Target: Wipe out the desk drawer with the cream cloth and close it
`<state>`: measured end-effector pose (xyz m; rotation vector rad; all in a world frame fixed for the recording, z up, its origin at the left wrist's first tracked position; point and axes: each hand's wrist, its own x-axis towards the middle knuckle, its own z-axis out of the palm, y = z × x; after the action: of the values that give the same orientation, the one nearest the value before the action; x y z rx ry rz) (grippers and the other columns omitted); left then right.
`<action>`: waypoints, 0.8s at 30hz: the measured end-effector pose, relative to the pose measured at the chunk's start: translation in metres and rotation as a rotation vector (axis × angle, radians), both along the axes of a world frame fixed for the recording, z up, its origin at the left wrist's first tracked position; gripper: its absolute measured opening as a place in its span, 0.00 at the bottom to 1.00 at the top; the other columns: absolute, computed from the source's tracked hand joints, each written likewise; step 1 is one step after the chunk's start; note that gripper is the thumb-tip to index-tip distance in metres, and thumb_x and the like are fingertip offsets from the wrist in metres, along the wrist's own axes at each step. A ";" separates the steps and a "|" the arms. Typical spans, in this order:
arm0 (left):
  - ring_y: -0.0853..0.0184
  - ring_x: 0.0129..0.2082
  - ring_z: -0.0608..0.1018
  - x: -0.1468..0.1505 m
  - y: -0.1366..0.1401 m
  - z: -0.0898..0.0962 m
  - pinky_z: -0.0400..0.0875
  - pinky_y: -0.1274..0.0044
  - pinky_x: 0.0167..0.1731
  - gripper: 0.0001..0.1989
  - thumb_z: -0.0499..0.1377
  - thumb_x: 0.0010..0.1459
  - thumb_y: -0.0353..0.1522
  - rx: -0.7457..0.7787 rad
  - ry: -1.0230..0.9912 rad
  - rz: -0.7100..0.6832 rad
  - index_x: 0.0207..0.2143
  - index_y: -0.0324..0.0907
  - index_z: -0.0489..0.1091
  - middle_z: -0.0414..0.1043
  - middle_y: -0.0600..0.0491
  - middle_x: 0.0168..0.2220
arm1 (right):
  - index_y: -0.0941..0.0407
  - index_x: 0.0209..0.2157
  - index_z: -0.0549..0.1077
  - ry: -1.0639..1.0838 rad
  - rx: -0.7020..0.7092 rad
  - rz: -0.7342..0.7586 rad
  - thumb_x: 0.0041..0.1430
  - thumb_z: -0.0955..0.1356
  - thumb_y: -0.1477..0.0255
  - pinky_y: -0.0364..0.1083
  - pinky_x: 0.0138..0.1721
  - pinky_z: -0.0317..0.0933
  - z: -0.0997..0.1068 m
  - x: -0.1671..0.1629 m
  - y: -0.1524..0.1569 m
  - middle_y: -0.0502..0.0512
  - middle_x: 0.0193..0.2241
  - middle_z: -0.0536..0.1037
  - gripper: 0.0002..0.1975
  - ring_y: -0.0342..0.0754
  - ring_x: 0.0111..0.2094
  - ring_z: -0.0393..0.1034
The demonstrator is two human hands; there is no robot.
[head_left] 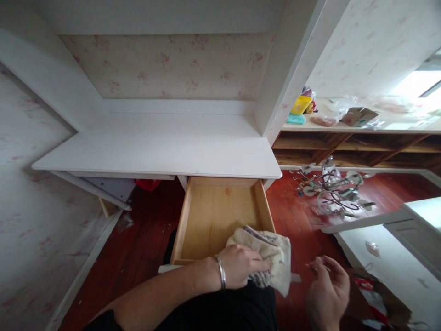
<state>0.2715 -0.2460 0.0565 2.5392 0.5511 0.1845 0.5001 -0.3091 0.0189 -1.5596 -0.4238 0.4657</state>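
My left hand, with a silver bangle at the wrist, is closed on a cream and grey patterned cloth. Part of the cloth lies over the right front corner of an open wooden drawer, and part hangs outside it. The bare pale wood of the drawer's bottom shows behind the cloth. Off to the right of the drawer, my right hand is held in the air, apart from the cloth. Its fingers are curled with thumb and fingertips close together; whether anything small is between them I cannot make out.
Above the drawer is a white desk with a hutch. A chandelier lies on the red wooden floor to the right. Farther back, a windowsill shelf bears a yellow container and a cardboard box. White furniture lies at right.
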 end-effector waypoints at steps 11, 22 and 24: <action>0.69 0.44 0.74 -0.185 -0.026 0.042 0.68 0.75 0.47 0.26 0.50 0.50 0.17 0.036 0.197 0.208 0.46 0.49 0.71 0.75 0.57 0.43 | 0.56 0.39 0.71 -0.138 -0.202 0.281 0.51 0.71 0.59 0.44 0.36 0.60 -0.003 -0.022 0.013 0.49 0.33 0.72 0.18 0.44 0.32 0.67; 0.64 0.55 0.68 -0.212 -0.002 0.074 0.64 0.67 0.54 0.29 0.47 0.53 0.17 0.544 0.116 0.535 0.53 0.48 0.69 0.69 0.52 0.53 | 0.56 0.37 0.72 -0.155 -0.280 0.303 0.49 0.71 0.58 0.45 0.33 0.61 0.000 -0.025 0.010 0.50 0.29 0.74 0.19 0.47 0.30 0.68; 0.64 0.52 0.70 -0.207 -0.003 0.056 0.65 0.67 0.51 0.28 0.50 0.53 0.18 0.425 0.193 0.456 0.51 0.51 0.70 0.71 0.54 0.51 | 0.56 0.37 0.72 -0.139 -0.266 0.304 0.48 0.71 0.58 0.45 0.33 0.61 0.000 -0.026 0.010 0.50 0.29 0.74 0.18 0.47 0.30 0.69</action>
<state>0.0645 -0.2492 0.1123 2.8113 1.2864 0.2414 0.4738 -0.2995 0.0193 -1.7990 -0.7360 0.6712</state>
